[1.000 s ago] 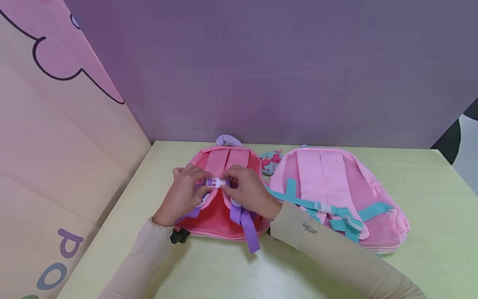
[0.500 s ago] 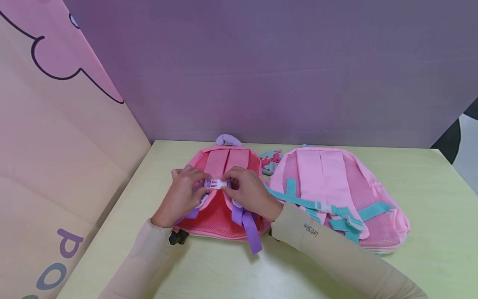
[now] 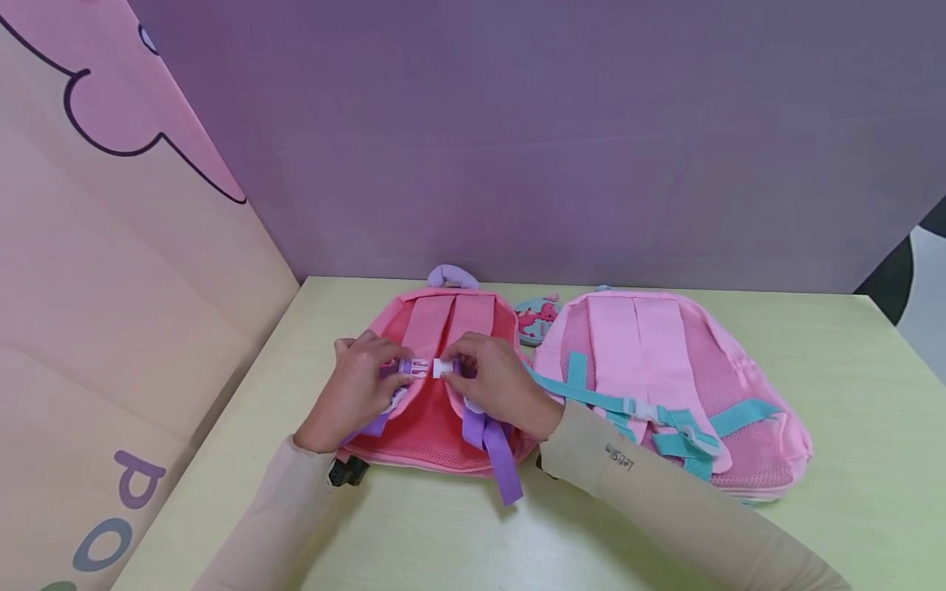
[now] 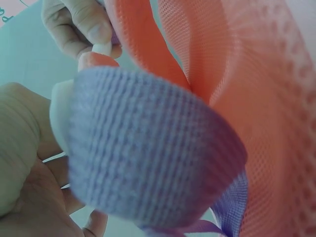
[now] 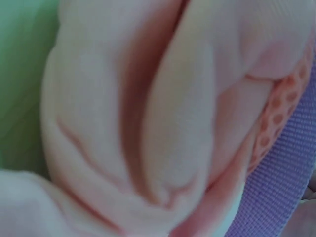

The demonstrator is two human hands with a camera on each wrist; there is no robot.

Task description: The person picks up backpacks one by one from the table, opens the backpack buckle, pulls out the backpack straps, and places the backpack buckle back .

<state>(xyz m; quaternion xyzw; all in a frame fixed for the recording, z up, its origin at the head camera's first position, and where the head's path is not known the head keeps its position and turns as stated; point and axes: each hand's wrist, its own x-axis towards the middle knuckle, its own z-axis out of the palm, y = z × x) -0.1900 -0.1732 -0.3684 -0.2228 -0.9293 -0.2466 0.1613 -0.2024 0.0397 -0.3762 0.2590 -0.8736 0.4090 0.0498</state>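
A coral pink backpack (image 3: 424, 443) lies with its straps facing up, a white side-release buckle parted above it. My left hand (image 3: 346, 390) pinches the pronged half (image 3: 418, 368) between thumb and finger. The socket half (image 3: 442, 368) is pinched by my right hand (image 3: 498, 384), a small gap from the prongs. Purple webbing (image 4: 143, 148) covers much of the left wrist view, hiding my left fingertips. Fingers fill the right wrist view, where a purple strap (image 5: 276, 182) runs beside them and the buckle is hidden.
To the right lies a light pink backpack (image 3: 650, 345) with teal straps (image 3: 591, 398) and a fastened clear buckle (image 3: 643, 410). A teal and red round pouch (image 3: 535, 321) sits between the bags. A purple wall (image 3: 554, 164) stands behind the pale table (image 3: 872, 410).
The buckle halves were joined in both earlier frames and are now apart. My left hand has shifted slightly left and down, and my right hand slightly right.
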